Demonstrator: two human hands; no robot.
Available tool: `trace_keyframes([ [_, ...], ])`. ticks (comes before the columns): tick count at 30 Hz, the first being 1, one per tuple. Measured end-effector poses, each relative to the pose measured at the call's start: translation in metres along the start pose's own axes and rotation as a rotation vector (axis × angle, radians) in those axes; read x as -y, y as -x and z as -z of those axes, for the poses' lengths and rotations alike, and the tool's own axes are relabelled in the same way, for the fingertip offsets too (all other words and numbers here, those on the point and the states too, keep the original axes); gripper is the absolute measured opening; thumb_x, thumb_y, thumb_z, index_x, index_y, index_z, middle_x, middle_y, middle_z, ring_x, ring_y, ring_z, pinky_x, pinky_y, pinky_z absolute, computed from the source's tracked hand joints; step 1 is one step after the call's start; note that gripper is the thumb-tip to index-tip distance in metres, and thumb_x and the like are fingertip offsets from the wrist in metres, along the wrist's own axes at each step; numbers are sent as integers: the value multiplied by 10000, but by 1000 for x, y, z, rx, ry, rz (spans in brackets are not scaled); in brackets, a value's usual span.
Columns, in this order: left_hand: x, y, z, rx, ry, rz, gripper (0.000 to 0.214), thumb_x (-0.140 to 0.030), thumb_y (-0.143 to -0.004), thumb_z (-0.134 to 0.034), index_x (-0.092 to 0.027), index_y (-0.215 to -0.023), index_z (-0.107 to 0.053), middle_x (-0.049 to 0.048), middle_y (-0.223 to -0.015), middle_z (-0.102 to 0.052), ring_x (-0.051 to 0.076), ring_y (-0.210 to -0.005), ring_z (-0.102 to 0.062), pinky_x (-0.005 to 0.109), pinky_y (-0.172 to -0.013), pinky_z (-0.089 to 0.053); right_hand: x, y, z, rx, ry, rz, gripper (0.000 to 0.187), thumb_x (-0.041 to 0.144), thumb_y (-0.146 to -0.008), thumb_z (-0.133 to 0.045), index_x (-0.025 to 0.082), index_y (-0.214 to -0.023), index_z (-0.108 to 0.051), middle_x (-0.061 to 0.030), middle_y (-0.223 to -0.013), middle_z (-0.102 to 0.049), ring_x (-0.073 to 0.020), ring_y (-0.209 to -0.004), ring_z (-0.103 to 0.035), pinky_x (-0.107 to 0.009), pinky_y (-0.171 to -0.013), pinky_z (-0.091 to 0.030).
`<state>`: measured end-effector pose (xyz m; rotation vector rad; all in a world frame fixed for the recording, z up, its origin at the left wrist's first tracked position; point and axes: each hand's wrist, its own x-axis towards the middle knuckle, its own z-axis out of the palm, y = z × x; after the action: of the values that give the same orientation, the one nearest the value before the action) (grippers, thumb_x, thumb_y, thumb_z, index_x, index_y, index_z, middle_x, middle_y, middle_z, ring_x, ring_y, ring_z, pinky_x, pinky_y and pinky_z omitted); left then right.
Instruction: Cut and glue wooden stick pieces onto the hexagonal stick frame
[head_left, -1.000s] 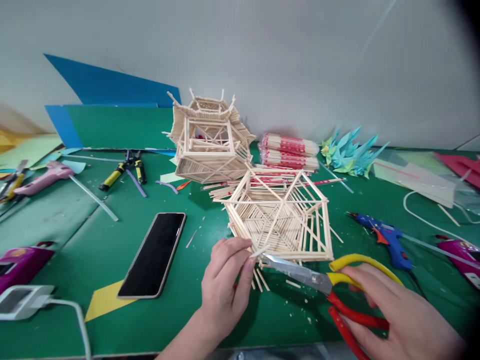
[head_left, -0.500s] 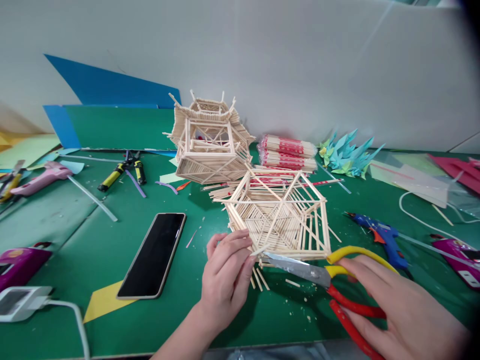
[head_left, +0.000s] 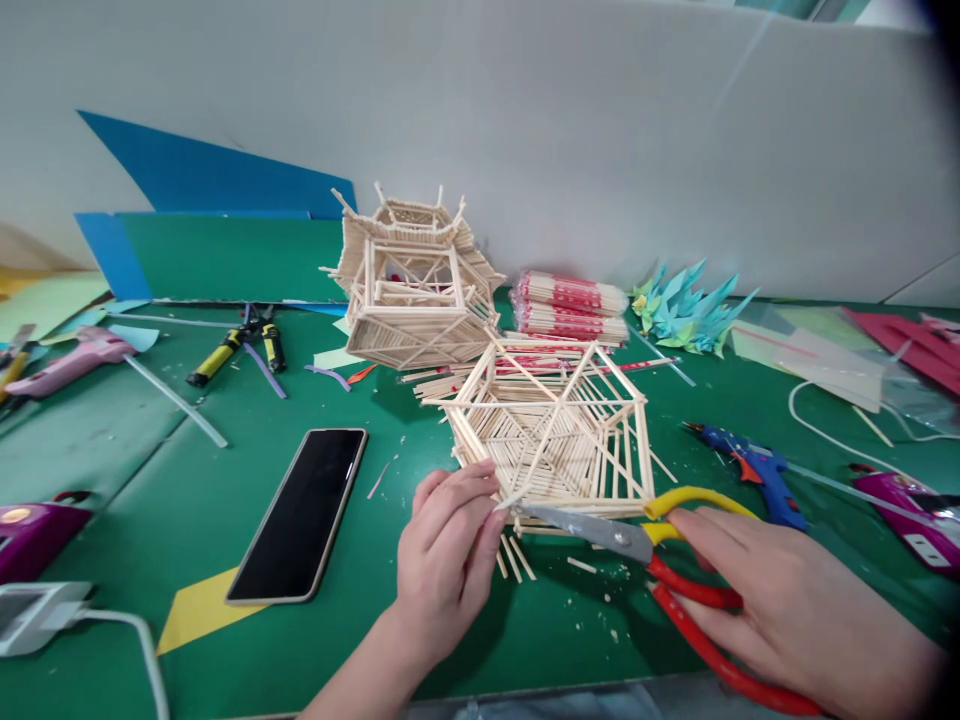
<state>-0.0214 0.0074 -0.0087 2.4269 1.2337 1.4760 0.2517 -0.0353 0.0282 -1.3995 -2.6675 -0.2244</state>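
Note:
My left hand [head_left: 450, 555] is closed in a pinch on a thin pale wooden stick [head_left: 513, 498] at the near left corner of a hexagonal stick frame [head_left: 551, 450]. My right hand [head_left: 787, 590] grips scissors [head_left: 622, 535] with one yellow and one red handle. The blades point left, and their tips reach close to the pinched stick. Whether the blades touch it I cannot tell. The frame lies on the green table, with a web-like pattern of sticks inside. Behind it stands a pagoda-like stick model [head_left: 420, 285] with upturned roof corners.
Bundles of sticks in red wrapping [head_left: 570, 305] lie at the back, beside blue-green folded paper leaves [head_left: 694, 305]. A blue glue gun [head_left: 757, 470] rests at right. On the left are a phone [head_left: 300, 515], pliers [head_left: 236, 345] and a pink glue gun [head_left: 71, 360]. Stick offcuts [head_left: 581, 566] lie near the scissors.
The scissors have shifted slightly left, and their red handle now shows farther out at the lower right. My left hand keeps its pinch. The whole view has moved a little.

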Motion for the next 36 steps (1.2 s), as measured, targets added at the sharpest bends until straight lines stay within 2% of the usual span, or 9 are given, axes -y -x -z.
trace_keyframes([
  [7, 1, -1, 0, 17, 18, -7, 183, -26, -772, -516, -181, -860, -560, 45, -826, -693, 190, -900, -661, 338, -841, -442, -1, -3, 0, -17, 29, 59, 273, 261, -788, -441, 111, -956, -595, -119, -844, -711, -217, -704, -681, -336, -602, -575],
  [13, 2, -4, 1, -2, 4, -26, 161, -35, -767, -523, -165, -853, -562, 58, -812, -677, 199, -867, -663, 350, -842, -441, 3, -3, 2, -51, 4, -2, 245, 294, -807, -429, 142, -935, -571, -107, -845, -714, -216, -714, -682, -333, -617, -565],
  [18, 7, -4, 0, -1, -25, -55, 160, -29, -782, -492, -167, -825, -562, 103, -947, -675, 218, -920, -648, 392, -851, -442, 5, -4, 5, -21, 47, -38, 251, 364, -768, -490, 184, -931, -553, -69, -781, -696, -231, -598, -632, -377, -530, -517],
  [21, 9, -2, -1, 5, 2, -50, 168, -21, -780, -497, -160, -845, -564, 111, -967, -674, 229, -943, -644, 411, -867, -443, 7, -7, 6, -4, 43, -59, 243, 376, -770, -492, 196, -925, -542, -58, -782, -683, -228, -591, -607, -380, -534, -491],
  [25, 10, -2, -2, 7, 48, -45, 176, -16, -772, -510, -151, -869, -567, 97, -903, -679, 230, -960, -636, 392, -857, -454, 9, -8, 5, 2, 57, -74, 249, 391, -778, -472, 203, -927, -536, -50, -791, -678, -223, -577, -586, -383, -537, -461],
  [31, 12, -4, -2, -9, 25, -9, 147, -48, -788, -513, -174, -839, -567, 61, -874, -684, 216, -946, -640, 392, -880, -404, 11, -4, 4, 22, 92, -76, 307, 387, -768, -474, 185, -994, -522, -86, -887, -680, -256, -681, -615, -403, -587, -445],
  [36, 13, -3, -3, -8, 45, 0, 162, -41, -787, -511, -182, -847, -565, 54, -864, -679, 219, -958, -632, 390, -877, -402, 13, -3, 5, 31, 127, -96, 293, 382, -726, -523, 188, -945, -541, -61, -812, -676, -232, -610, -589, -391, -570, -423],
])
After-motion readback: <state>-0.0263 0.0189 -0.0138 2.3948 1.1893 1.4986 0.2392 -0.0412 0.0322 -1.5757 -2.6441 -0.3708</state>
